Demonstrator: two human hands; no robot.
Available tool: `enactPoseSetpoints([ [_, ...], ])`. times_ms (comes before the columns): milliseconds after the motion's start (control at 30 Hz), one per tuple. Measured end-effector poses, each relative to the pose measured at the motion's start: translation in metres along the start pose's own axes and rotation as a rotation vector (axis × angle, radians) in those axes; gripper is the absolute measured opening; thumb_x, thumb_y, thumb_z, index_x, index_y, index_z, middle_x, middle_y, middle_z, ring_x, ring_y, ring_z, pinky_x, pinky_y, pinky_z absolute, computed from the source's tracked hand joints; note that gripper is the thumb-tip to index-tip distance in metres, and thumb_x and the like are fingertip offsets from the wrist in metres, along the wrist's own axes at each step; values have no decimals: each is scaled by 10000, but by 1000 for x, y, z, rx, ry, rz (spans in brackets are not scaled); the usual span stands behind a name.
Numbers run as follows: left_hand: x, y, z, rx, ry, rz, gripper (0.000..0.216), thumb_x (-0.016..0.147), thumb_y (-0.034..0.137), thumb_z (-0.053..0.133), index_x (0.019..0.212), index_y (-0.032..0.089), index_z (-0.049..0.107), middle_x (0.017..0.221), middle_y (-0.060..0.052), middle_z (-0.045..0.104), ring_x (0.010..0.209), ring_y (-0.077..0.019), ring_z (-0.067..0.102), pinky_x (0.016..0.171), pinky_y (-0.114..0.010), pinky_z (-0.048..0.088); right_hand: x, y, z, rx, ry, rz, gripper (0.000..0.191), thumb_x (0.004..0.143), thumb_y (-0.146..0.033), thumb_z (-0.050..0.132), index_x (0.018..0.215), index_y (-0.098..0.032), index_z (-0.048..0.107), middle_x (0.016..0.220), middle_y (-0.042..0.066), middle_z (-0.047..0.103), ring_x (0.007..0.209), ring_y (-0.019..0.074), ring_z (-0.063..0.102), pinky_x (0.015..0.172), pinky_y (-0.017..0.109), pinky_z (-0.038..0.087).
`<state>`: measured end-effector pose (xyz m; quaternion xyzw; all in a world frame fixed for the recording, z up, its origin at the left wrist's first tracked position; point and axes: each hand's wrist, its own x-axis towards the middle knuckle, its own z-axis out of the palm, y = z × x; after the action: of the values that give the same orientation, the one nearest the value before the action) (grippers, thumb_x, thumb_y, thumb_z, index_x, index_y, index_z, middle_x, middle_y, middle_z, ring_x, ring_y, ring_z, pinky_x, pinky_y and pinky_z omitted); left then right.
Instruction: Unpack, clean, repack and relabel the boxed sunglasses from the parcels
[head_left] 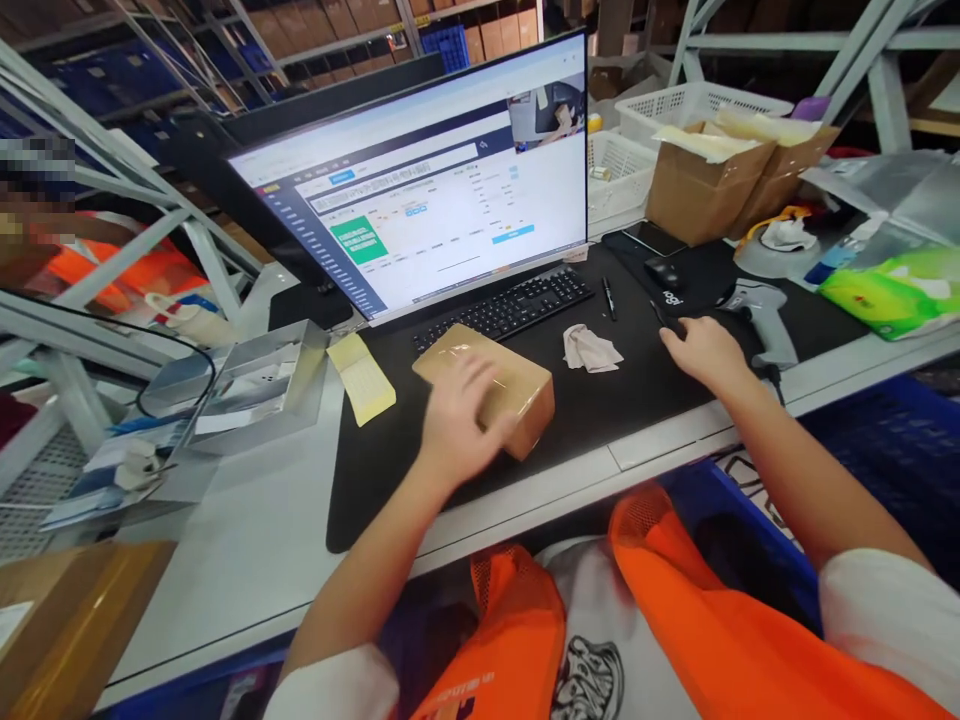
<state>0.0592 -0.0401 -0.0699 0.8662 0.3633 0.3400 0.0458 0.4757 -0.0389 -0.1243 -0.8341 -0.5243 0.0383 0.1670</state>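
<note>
A small taped brown cardboard box (525, 390) lies on the black desk mat in front of the keyboard. My left hand (461, 415) is over its top and near side, slightly blurred, with fingers apart; whether they touch the cardboard is hard to tell. My right hand (703, 352) is closed low over the mat at the right. From its fingers sticks out a thin dark tool (660, 316), whose kind I cannot make out. Just right of that hand lies a grey barcode scanner (766, 318). Between my hands is a crumpled tissue (591, 349).
A monitor (450, 200) and black keyboard (517, 305) stand behind the box. Near them are a pen (608, 299), mouse (661, 271) and yellow notes (361, 378). Open cartons (709, 185) stand back right; a grey tray (262, 385) and large carton (82, 620) are left.
</note>
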Motion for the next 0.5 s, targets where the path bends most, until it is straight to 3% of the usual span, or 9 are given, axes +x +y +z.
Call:
enactPoseSetpoints([
  [100, -4, 31, 16, 41, -61, 59, 681, 908, 396, 647, 1536, 217, 453, 1489, -162, 587, 1394, -365, 551, 1166, -568, 443, 21, 6, 9, -161, -126, 102, 629, 938, -540, 568, 1199, 14, 709, 1226, 345, 645, 1144, 433, 653, 921, 499, 511],
  [233, -5, 30, 27, 93, 32, 123, 694, 878, 228, 569, 1551, 180, 409, 1408, -169, 646, 1356, -347, 593, 1127, -538, 483, 30, 9, 11, -109, -198, 98, 372, 899, -392, 610, 913, -51, 757, 1016, 291, 716, 1058, 409, 685, 850, 459, 510],
  [333, -11, 21, 29, 74, 79, 169, 744, 823, 211, 567, 1546, 183, 394, 1409, -172, 640, 1359, -342, 592, 1117, -521, 482, 23, 17, 7, 156, -294, 189, 268, 871, -357, 610, 724, -146, 683, 793, 199, 719, 873, 348, 714, 744, 413, 503],
  [433, -19, 14, 36, 50, 193, 188, 718, 836, 231, 567, 1531, 214, 383, 1404, -161, 640, 1376, -343, 580, 1082, -495, 488, -3, 16, 0, 601, -400, 195, 238, 884, -371, 547, 733, -196, 606, 743, 138, 714, 634, 231, 670, 558, 330, 446],
  [500, -24, 10, 42, 46, 262, 219, 677, 847, 251, 571, 1501, 245, 393, 1385, -146, 649, 1379, -352, 577, 1056, -485, 487, -30, 5, -6, 931, -467, 136, 182, 821, -373, 608, 755, -227, 522, 727, 101, 714, 551, 196, 633, 470, 292, 381],
])
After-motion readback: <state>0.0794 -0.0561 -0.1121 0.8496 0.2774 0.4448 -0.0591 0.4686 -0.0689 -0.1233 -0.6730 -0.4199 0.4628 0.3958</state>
